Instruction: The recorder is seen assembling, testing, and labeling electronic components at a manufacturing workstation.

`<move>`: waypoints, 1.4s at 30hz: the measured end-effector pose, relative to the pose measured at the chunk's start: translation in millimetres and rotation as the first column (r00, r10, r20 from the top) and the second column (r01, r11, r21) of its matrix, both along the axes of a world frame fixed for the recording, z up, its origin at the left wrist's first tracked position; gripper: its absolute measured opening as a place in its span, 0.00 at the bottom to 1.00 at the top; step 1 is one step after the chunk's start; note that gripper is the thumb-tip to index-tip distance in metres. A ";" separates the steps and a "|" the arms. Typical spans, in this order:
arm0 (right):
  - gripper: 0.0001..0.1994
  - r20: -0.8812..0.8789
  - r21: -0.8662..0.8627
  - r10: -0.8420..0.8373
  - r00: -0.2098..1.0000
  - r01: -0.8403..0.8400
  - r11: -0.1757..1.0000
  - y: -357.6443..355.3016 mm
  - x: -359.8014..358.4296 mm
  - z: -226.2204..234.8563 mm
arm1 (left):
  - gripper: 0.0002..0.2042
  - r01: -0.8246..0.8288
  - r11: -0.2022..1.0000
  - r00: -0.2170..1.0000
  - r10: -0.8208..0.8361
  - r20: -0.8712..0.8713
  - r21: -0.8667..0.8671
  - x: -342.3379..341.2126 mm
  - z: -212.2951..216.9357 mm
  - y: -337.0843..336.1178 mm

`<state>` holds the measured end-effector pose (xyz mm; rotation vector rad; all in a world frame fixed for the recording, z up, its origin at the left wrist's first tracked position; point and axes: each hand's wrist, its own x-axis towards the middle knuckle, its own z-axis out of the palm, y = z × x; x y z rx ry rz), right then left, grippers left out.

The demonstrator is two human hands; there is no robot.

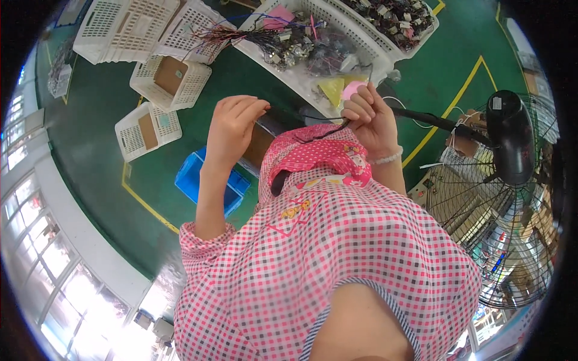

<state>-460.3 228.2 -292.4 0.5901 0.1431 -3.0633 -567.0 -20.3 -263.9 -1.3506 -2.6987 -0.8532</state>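
A thin black cable (pixel 313 117) runs between my two hands in front of my checked smock (pixel 373 234). My left hand (pixel 236 123) pinches one end of it between thumb and fingertips. On the other side my right hand (pixel 370 119) is closed on the cable, with a beaded bracelet at the wrist. A short piece of the cable sticks up past the right fingers, and a slack part hangs over the pink dotted cloth on my lap. Whatever sits at the very tip in the left fingers is hidden.
Ahead stands a white bin (pixel 265 57) of wire bundles, connectors and plastic bags; another wire-filled crate (pixel 403 27) lies beyond it. White baskets (pixel 135 129) stand at left, with a blue bin (pixel 191 174) nearer. A black fan (pixel 510 138) is close on my right.
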 end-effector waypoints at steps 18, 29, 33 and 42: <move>0.17 -0.042 -0.708 -0.411 0.910 0.263 0.655 23.9 -43.5 25.6 | 0.16 -0.069 0.981 0.905 -0.015 0.425 0.184 66.7 -98.1 83.1; 0.20 -0.037 0.542 -0.507 0.861 0.443 0.714 52.3 -24.4 16.7 | 0.09 0.301 0.944 0.940 -0.317 -0.122 -0.132 14.1 28.4 66.3; 0.18 -0.167 -0.070 -0.153 0.974 0.143 0.987 41.7 -12.2 34.0 | 0.08 0.300 0.954 0.868 -0.283 -0.409 -0.023 -42.0 38.4 74.5; 0.19 -0.366 -0.650 -0.406 0.837 0.082 0.755 31.3 -44.6 58.0 | 0.05 -0.050 0.904 0.854 -0.181 0.488 0.424 23.7 -58.9 103.4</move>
